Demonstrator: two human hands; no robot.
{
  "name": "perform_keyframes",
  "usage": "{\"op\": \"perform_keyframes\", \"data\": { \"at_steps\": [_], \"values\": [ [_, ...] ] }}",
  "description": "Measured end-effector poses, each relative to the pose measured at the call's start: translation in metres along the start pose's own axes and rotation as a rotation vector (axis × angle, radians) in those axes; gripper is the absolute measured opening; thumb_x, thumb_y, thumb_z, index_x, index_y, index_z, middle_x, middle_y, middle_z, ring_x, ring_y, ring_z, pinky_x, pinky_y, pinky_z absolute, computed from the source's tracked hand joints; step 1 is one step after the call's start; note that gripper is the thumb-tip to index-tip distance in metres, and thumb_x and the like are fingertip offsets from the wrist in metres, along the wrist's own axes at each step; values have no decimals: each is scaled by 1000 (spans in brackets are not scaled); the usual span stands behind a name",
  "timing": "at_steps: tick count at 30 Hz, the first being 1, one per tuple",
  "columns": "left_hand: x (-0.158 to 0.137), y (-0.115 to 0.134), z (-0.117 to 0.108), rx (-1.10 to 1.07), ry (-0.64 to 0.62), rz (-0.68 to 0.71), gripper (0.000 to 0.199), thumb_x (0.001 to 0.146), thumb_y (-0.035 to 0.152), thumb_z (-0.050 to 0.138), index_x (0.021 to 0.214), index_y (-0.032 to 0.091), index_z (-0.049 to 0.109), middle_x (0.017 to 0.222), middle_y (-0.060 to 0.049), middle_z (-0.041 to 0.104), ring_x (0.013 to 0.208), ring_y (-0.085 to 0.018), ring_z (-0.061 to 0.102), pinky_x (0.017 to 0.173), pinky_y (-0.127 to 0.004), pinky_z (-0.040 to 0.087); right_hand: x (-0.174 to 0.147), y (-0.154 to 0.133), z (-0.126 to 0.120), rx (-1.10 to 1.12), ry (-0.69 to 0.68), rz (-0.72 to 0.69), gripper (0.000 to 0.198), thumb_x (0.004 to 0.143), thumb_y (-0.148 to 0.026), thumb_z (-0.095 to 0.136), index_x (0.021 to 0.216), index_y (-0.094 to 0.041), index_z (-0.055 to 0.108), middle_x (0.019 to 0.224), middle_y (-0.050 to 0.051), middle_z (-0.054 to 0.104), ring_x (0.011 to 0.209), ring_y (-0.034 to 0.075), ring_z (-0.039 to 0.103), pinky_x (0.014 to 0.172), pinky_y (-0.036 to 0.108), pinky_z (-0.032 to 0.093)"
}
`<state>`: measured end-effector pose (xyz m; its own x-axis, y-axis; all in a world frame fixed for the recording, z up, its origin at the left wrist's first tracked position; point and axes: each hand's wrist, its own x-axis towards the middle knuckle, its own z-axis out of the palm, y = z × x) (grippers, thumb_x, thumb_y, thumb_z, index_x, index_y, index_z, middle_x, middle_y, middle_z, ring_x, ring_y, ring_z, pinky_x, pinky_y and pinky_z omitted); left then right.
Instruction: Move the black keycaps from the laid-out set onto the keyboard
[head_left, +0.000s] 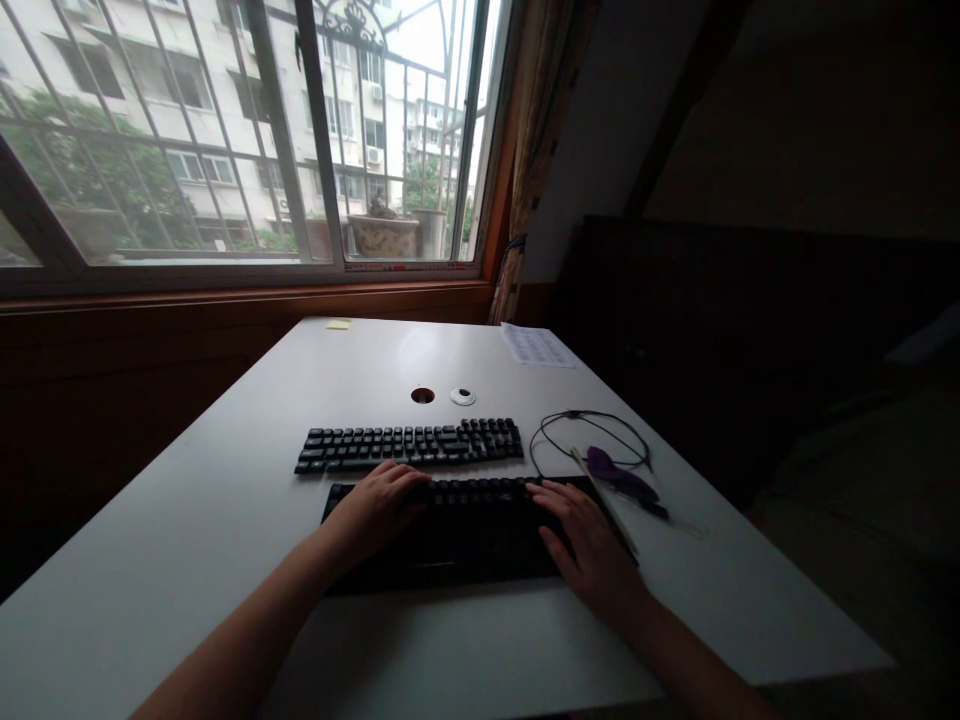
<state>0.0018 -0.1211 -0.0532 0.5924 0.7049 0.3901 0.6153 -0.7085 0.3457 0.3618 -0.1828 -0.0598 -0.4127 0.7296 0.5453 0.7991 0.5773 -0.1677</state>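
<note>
A black keyboard (457,550) lies on the white desk in front of me. Keys show along its far row, while the dark middle looks bare of keycaps, though dim light hides detail. Over its left part rests my left hand (382,500), fingers stretched to the right near the far row, thumb lower down. At the right end my right hand (589,535) touches it with fingers spread apart and thumb pointing inward. Just beyond, loose black keycaps (409,447) stand in rows laid out like a keyboard.
Right of the keyboard lie a coiled black cable (592,430), a thin pale stick (607,505), a purple item with a dark handle (622,475) and a thin wire piece (690,528). Farther back are a desk hole (423,396), a round cover (463,397), printed paper (538,346) and a yellow note (338,325).
</note>
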Motion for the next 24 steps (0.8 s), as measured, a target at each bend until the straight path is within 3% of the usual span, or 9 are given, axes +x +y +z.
{"op": "perform_keyframes", "data": {
  "at_steps": [7, 24],
  "values": [
    [0, -1, 1, -3, -2, 2, 36, 90, 19, 67, 125, 23, 61, 117, -7, 69, 109, -26, 61, 96, -42, 53, -2, 2, 1, 10, -30, 16, 41, 99, -25, 49, 139, -28, 48, 139, 9, 59, 136, 28, 48, 116, 56, 37],
    [0, 1, 0, -1, -18, -19, 35, 90, 19, 68, 124, 23, 61, 119, -6, 68, 109, -26, 59, 98, -42, 52, -1, 1, -1, 12, -10, 26, 37, 100, -26, 46, 136, -28, 53, 139, 7, 59, 135, 26, 50, 117, 53, 37]
  ]
}}
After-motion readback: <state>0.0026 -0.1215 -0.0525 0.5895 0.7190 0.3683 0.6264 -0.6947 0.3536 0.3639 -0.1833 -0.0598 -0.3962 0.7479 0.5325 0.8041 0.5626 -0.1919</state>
